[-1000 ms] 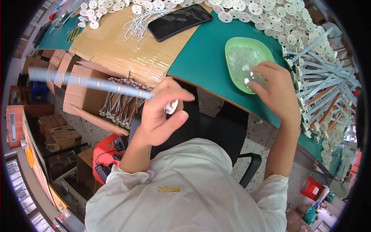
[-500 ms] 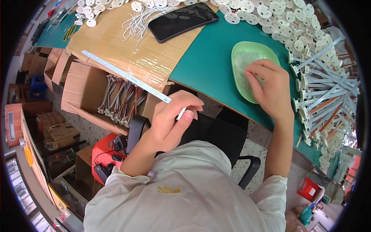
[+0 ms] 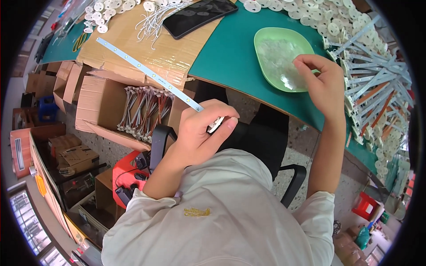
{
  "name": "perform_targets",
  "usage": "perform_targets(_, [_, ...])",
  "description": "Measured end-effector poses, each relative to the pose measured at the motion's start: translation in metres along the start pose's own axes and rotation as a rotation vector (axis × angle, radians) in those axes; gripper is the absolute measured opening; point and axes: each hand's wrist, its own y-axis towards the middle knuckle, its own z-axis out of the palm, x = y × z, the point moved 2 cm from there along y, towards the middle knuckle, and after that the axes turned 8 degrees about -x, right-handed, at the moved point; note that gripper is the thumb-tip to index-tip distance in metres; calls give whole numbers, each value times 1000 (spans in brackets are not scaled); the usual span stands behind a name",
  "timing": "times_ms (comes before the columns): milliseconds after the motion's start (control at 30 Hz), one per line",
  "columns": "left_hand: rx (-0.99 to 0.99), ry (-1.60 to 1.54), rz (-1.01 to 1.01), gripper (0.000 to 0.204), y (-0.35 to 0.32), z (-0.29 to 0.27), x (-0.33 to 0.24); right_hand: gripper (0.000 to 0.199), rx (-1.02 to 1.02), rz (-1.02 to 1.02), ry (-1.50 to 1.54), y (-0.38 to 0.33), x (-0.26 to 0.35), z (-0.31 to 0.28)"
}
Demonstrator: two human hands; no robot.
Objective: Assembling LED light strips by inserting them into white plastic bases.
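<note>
My left hand [image 3: 199, 131] is closed around the lower end of a narrow white LED strip [image 3: 153, 75], which slants up and left past the cardboard. A whitish end piece [image 3: 215, 125] shows between its thumb and fingers, partly hidden. My right hand [image 3: 326, 84] hovers at the right side of a light green tray [image 3: 261, 57], thumb and forefinger pinched together. Anything between those fingertips is too small to make out. Inside the tray lie small clear pieces [image 3: 279, 53], too fine to tell apart.
White round bases [image 3: 306, 15] heap along the back, and assembled strips [image 3: 377, 84] pile at the right. On the cardboard sheet [image 3: 115, 33] lie a black phone [image 3: 199, 17] and white wires [image 3: 153, 22]. Beside the table, an open carton [image 3: 100, 104] holds more strips.
My right hand has drawn back from the tray's middle to its right side. My left hand has turned slightly, exposing more of the whitish end piece. The whole view has shifted.
</note>
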Motion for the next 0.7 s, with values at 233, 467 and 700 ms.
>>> perform_targets(233, [-8, -30, 28, 4, -3, 14, -24, 3, 195, 113, 559, -77, 64, 1])
perform_targets(467, [64, -58, -20, 7, -20, 24, -36, 5, 128, 303, 904, -129, 72, 19])
perform_targets(700, [126, -88, -21, 6, -29, 27, -43, 9, 84, 323, 1053, -153, 67, 20])
